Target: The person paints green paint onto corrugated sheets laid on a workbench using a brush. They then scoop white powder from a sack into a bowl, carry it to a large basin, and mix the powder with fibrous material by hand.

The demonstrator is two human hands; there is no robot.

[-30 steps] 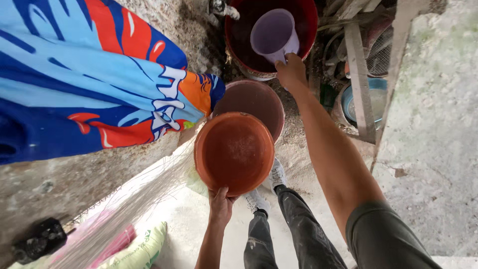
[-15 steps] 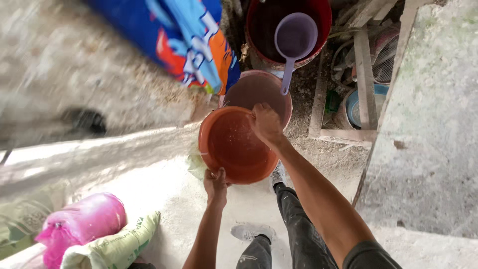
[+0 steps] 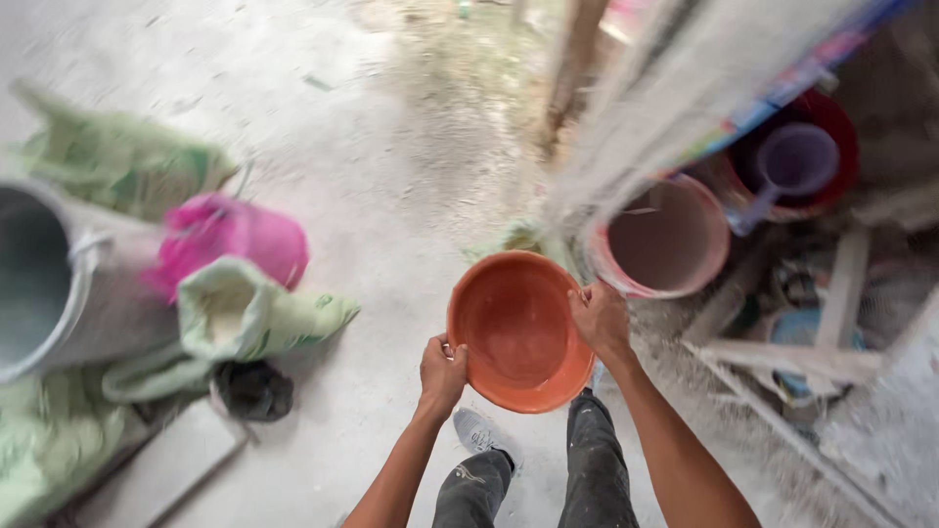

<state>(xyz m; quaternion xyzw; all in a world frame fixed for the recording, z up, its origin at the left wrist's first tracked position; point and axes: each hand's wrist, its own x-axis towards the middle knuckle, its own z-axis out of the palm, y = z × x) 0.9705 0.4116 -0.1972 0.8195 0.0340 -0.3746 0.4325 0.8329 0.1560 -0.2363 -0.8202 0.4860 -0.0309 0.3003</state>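
Observation:
An orange plastic basin [image 3: 516, 330] is held out in front of me, above my legs and shoe. My left hand [image 3: 442, 370] grips its rim at the lower left. At the upper right of the rim, my right hand [image 3: 599, 315] is clamped on as well. The basin's inside looks wet and holds no visible solid. Just to its right stands a pink bucket [image 3: 668, 238] with brownish contents, and beyond that a purple scoop [image 3: 794, 161] rests in a red bucket [image 3: 839, 127].
On the left are a grey metal bucket [image 3: 49, 279], green sacks [image 3: 245, 318], a pink bag [image 3: 230, 244] and a dark cloth [image 3: 254, 389] on the concrete floor. Wooden slats [image 3: 841, 293] and clutter fill the right side. A post [image 3: 575, 59] rises at the top.
My view has swung left, bringing the sacks and metal bucket into sight. My right hand left the purple scoop and took the basin's rim; both hands now hold it.

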